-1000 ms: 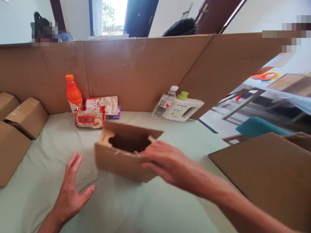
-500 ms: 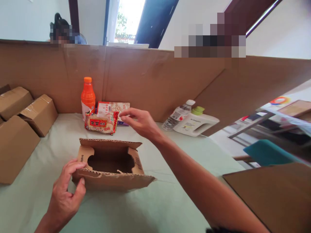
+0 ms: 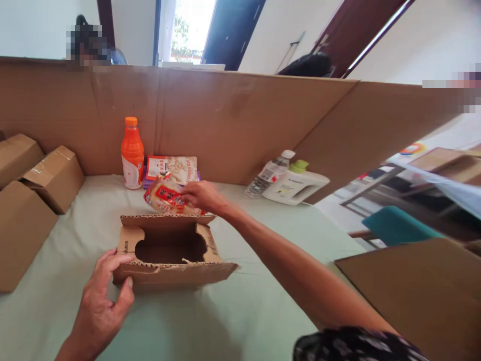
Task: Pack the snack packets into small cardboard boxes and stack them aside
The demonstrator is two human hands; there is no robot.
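A small cardboard box (image 3: 173,276) stands with its top flaps open and its inside dark. At its near left corner, my left hand (image 3: 107,298) grips the cardboard, fingers on top and thumb on the near side. Just behind the box, my right hand (image 3: 203,195) is closed on the right end of a red and clear snack bag (image 3: 165,195), which is tilted. The bag's lower edge is hidden by the box's far flap. Behind the bag are a flat red and cream package (image 3: 176,168) and an upright orange bottle (image 3: 132,153).
Several cardboard boxes (image 3: 56,175) stand at the left. A clear plastic bottle (image 3: 268,173) leans by a white jug (image 3: 296,186) with a green cap. A tall cardboard wall (image 3: 225,120) borders the pale green cloth. Beyond it a person's head shows, blurred out.
My right hand has come down and closed on the snack bag, which is now turned and shifted right toward the box. My left hand stays at the box corner.
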